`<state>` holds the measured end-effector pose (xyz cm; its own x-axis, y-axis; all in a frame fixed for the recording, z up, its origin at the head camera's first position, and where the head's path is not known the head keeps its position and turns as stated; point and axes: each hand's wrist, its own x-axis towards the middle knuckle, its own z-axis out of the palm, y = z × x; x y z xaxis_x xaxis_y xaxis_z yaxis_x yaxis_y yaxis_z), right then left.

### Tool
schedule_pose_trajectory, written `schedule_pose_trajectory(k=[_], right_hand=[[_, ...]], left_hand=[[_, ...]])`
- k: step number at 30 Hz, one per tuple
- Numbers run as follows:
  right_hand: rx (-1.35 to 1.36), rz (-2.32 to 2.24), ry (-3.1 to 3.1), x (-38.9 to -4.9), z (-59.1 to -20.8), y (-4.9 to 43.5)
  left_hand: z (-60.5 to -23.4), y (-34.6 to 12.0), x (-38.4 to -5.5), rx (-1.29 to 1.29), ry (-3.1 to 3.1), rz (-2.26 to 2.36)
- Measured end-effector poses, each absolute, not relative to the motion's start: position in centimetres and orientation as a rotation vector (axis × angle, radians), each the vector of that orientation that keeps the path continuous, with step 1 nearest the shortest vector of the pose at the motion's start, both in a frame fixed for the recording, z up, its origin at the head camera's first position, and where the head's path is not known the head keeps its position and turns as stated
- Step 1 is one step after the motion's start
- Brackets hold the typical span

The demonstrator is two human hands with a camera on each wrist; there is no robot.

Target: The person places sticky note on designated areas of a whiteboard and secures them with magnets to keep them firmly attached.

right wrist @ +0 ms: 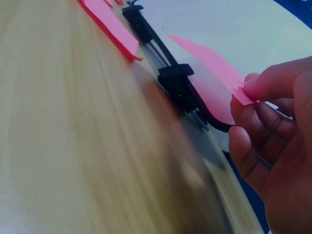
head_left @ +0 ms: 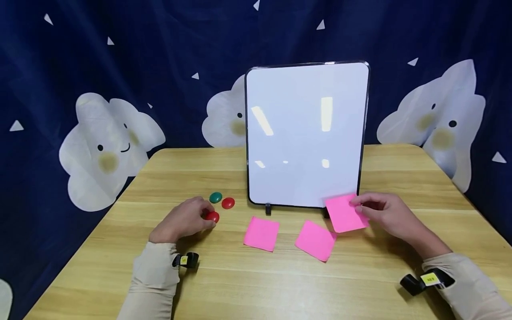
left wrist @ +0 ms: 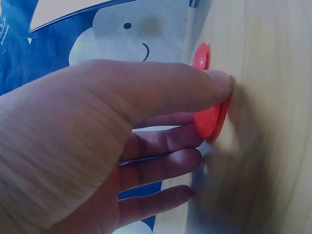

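Note:
My left hand (head_left: 183, 221) is low over the table's left side, thumb and fingers around the edge of a round red magnet (head_left: 214, 217). In the left wrist view, the thumb lies over this red magnet (left wrist: 208, 121), which sits at the tabletop. Just beyond are a second red magnet (head_left: 228, 203) and a green magnet (head_left: 215, 197). With thumb and fingertips, my right hand (head_left: 390, 218) pinches a pink sticky note (head_left: 344, 214) by its right edge. That note is raised off the table, before the lower right corner of the whiteboard (head_left: 304, 133).
Two more pink notes lie on the table (head_left: 240, 284): a left note (head_left: 262, 234) and a right note (head_left: 316, 241), the latter close to the held one. The whiteboard stands upright on small black feet (head_left: 268, 209). Behind hangs a dark blue curtain (head_left: 168, 53) with clouds.

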<state>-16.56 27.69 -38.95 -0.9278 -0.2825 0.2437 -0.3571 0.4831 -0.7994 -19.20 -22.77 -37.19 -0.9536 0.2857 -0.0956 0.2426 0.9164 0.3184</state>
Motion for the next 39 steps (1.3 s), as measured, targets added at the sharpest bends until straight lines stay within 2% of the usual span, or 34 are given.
schedule_pose_trajectory(k=[39], right_hand=[[0.515,1.375,-2.618,-19.5,-34.5,26.2]], left_hand=[[-37.7,-22.5,-19.4,0.37,2.972,0.451]])
